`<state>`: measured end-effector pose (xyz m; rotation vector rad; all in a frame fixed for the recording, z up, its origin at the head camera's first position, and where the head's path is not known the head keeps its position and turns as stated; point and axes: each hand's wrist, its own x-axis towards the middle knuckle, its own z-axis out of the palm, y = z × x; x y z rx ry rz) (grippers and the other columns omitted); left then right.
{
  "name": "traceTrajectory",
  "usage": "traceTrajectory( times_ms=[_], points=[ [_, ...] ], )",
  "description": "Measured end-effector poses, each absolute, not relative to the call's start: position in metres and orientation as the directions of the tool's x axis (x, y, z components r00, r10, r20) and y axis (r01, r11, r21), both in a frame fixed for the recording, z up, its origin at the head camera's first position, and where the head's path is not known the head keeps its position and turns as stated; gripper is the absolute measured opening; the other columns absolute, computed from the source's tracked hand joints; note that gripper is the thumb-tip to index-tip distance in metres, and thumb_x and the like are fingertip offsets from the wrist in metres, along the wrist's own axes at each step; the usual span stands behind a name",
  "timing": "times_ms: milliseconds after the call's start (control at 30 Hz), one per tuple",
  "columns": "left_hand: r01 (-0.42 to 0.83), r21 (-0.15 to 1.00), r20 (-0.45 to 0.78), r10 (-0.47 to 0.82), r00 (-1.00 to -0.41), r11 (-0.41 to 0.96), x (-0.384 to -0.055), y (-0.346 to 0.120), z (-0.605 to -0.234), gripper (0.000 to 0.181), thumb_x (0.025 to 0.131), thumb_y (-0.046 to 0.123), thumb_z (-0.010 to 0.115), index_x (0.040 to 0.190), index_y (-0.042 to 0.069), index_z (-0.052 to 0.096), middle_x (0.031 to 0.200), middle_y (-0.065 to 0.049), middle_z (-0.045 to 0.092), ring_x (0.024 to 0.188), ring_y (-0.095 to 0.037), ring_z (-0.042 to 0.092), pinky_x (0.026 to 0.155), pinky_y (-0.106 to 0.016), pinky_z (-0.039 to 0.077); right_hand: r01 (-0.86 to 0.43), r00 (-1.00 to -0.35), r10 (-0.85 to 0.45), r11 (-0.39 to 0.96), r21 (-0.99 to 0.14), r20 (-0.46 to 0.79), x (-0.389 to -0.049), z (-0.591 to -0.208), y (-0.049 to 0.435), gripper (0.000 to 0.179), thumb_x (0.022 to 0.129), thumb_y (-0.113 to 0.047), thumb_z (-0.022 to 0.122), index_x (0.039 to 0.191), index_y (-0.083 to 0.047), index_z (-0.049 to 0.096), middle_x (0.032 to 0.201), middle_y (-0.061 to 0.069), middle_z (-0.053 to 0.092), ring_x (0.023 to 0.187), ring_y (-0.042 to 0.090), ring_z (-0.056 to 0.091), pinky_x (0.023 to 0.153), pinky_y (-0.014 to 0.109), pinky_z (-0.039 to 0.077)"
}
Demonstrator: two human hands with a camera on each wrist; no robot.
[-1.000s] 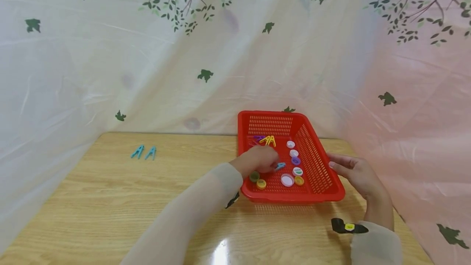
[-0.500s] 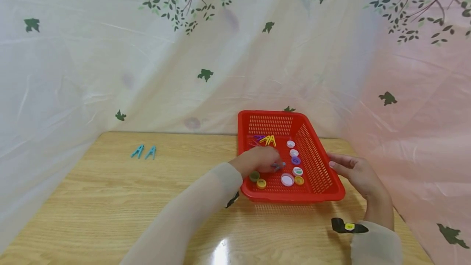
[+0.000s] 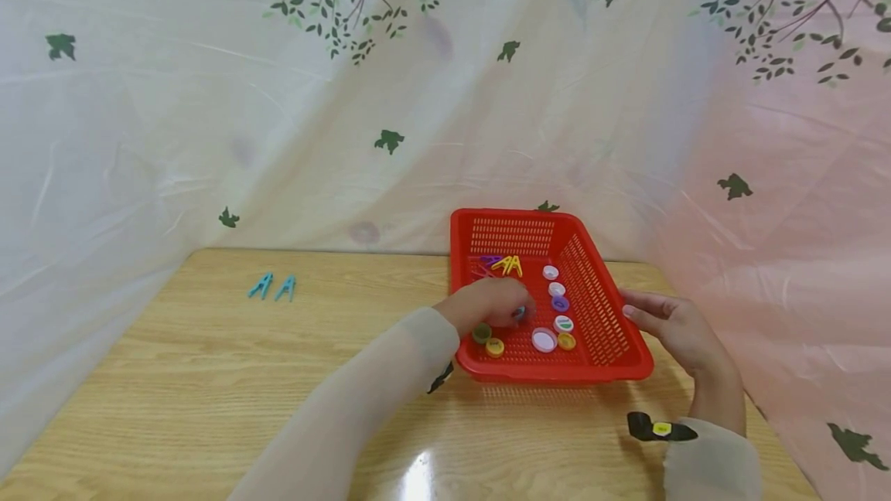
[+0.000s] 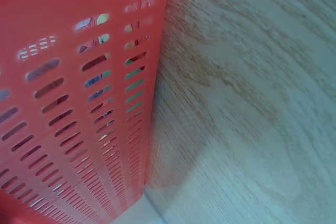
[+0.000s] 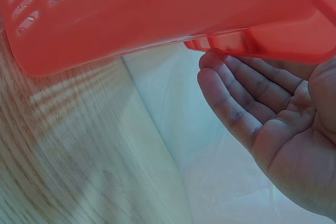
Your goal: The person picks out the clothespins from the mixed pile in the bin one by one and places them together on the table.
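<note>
In the head view my left hand (image 3: 493, 305) reaches into a red plastic basket (image 3: 550, 372), fingers bent down near its floor. It pinches a blue clothespin (image 3: 520, 312), mostly covered by the fingers. My right hand (image 3: 678, 331) holds the basket's right rim between thumb and fingers; the right wrist view has the fingertips (image 5: 212, 77) right under that rim. Yellow clothespins (image 3: 508, 264) and purple ones (image 3: 490, 260) lie farther back in the basket. The left wrist view is filled by the basket's slotted wall (image 4: 68, 98), with the left hand hidden behind it.
Several round caps lie in the basket, among them a white cap (image 3: 544, 340), a purple cap (image 3: 560, 304) and a yellow cap (image 3: 495, 347). Two blue clothespins (image 3: 261, 285) rest on the wooden table (image 3: 244, 362) at left. A leaf-patterned curtain (image 3: 313, 138) stands behind.
My left fingers have closed over the blue clothespin in the basket, which showed beside them a second ago and is now mostly covered. The right hand and basket stay put.
</note>
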<state>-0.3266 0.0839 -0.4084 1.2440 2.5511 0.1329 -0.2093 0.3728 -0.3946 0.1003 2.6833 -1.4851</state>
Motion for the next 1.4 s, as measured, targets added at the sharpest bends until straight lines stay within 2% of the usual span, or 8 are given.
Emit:
traceTrajectory(
  times_ms=[367,667,933,1133,1400],
  points=[
    [0.758,0.256,-0.191,0.800,-0.568,0.599,-0.326,0.084,-0.405,0.014,0.092,0.024,0.077,0.103,0.032,0.072,0.104,0.014,0.065,0.098,-0.008,0.058,0.103,-0.033,0.050,0.096,-0.995,0.023,0.532,-0.841,-0.099,-0.209,-0.394,0.373,0.070,0.097,-0.047,0.067,0.150,-0.005,0.050,0.149,0.022,0.052,0.140,0.044,0.043,0.106,0.078,0.027],
    [0.758,0.313,-0.152,0.818,-0.555,0.572,-0.329,0.083,-0.404,0.016,0.096,0.021,0.074,0.110,0.028,0.074,0.107,0.014,0.064,0.099,-0.007,0.058,0.100,-0.029,0.050,0.114,-0.993,0.031,0.524,-0.844,-0.115,-0.210,-0.393,0.373,0.071,0.096,-0.049,0.067,0.151,-0.007,0.050,0.150,0.021,0.051,0.142,0.044,0.040,0.105,0.080,0.026],
    [0.751,0.358,-0.117,0.824,-0.554,0.555,-0.330,0.082,-0.402,0.015,0.097,0.022,0.072,0.111,0.027,0.073,0.104,0.013,0.063,0.096,-0.007,0.058,0.097,-0.026,0.051,0.096,-0.995,0.022,0.518,-0.850,-0.099,-0.209,-0.394,0.372,0.068,0.098,-0.045,0.067,0.150,-0.005,0.051,0.149,0.022,0.053,0.140,0.044,0.044,0.105,0.079,0.028],
    [0.746,0.382,-0.067,0.821,-0.567,0.545,-0.330,0.081,-0.400,0.018,0.098,0.024,0.071,0.115,0.024,0.073,0.107,0.014,0.064,0.098,-0.006,0.058,0.097,-0.026,0.051,0.112,-0.993,0.031,0.523,-0.845,-0.113,-0.208,-0.393,0.372,0.070,0.097,-0.047,0.068,0.150,-0.006,0.051,0.149,0.021,0.052,0.140,0.043,0.043,0.105,0.078,0.029],
    [0.739,0.436,0.011,0.818,-0.575,0.514,-0.331,0.079,-0.398,0.024,0.100,0.020,0.067,0.124,0.019,0.073,0.112,0.011,0.068,0.095,-0.005,0.060,0.092,-0.021,0.052,0.105,-0.994,0.026,0.526,-0.844,-0.107,-0.209,-0.395,0.373,0.070,0.096,-0.047,0.068,0.151,-0.007,0.050,0.150,0.021,0.051,0.141,0.043,0.042,0.105,0.079,0.027]
  ],
)
